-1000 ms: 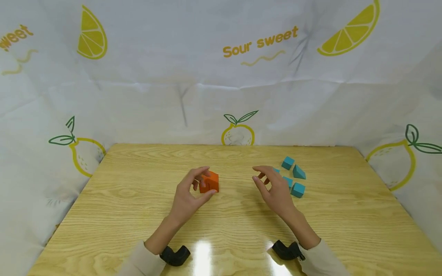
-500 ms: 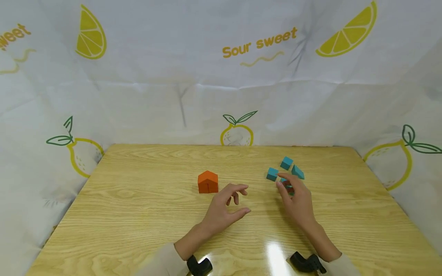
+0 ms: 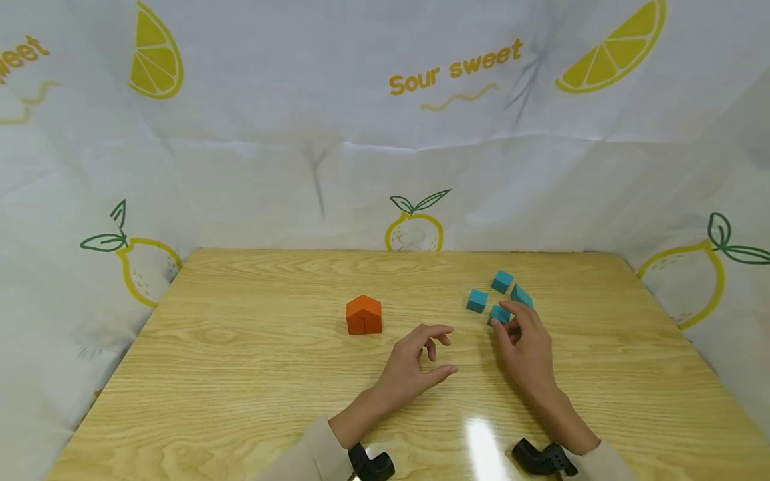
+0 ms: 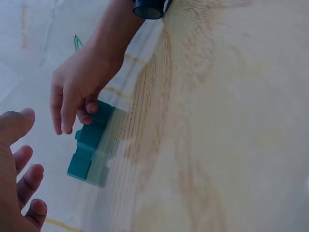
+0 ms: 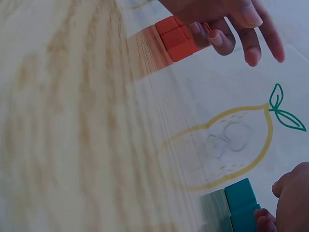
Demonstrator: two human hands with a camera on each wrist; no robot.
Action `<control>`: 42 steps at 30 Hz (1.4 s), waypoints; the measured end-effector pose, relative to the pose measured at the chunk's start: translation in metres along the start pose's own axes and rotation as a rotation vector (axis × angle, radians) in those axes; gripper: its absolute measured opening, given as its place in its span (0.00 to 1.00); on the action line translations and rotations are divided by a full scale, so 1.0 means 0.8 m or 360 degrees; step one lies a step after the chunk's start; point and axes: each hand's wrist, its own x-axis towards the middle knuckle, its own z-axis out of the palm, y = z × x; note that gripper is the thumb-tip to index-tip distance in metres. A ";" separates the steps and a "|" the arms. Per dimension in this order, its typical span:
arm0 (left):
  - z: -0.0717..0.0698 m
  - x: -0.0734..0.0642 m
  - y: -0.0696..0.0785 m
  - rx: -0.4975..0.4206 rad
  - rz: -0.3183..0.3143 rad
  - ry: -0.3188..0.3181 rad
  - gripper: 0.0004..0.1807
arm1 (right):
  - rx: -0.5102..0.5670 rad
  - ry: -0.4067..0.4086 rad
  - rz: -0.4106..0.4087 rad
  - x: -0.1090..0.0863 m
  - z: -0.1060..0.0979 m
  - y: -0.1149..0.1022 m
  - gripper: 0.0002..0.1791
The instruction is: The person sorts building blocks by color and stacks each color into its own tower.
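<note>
My right hand (image 3: pixel 529 351) is over the near side of a group of small blue blocks, its fingers loosely bent and the thumb apart from the forefinger. A blue cube (image 3: pixel 498 314) shows at its fingertips; in the left wrist view the lower fingers meet the row of blue-green blocks (image 4: pixel 89 137). Part of the group is hidden behind this hand. To its left, my left hand (image 3: pixel 412 367) hovers above the table with thumb and fingers spread, nothing between them. An orange house shape of fitted blocks (image 3: pixel 363 316) stands beyond it, left of centre.
Farther back lie two more blue cubes, one left (image 3: pixel 477 300) and one behind (image 3: pixel 502 281), beside a blue triangular block (image 3: pixel 522 295). The wooden table (image 3: pixel 271 387) ends at a white lemon-print cloth (image 3: pixel 271 194). Black cameras are strapped on both wrists.
My left hand has left the orange blocks and moved right, toward the middle. My right hand has shifted right, onto the near blue blocks. The orange house stays put.
</note>
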 end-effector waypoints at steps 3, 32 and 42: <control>0.001 -0.002 -0.002 0.0013 -0.0050 -0.0012 0.30 | -0.0029 0.0004 0.0013 0.000 0.001 0.001 0.20; 0.003 -0.013 -0.008 0.0026 -0.0212 -0.0081 0.25 | -0.0130 -0.0255 -0.0097 -0.003 0.008 0.020 0.26; 0.001 -0.013 -0.005 0.0048 -0.0386 -0.0119 0.25 | 0.0037 -0.0315 0.0242 -0.007 0.006 0.014 0.22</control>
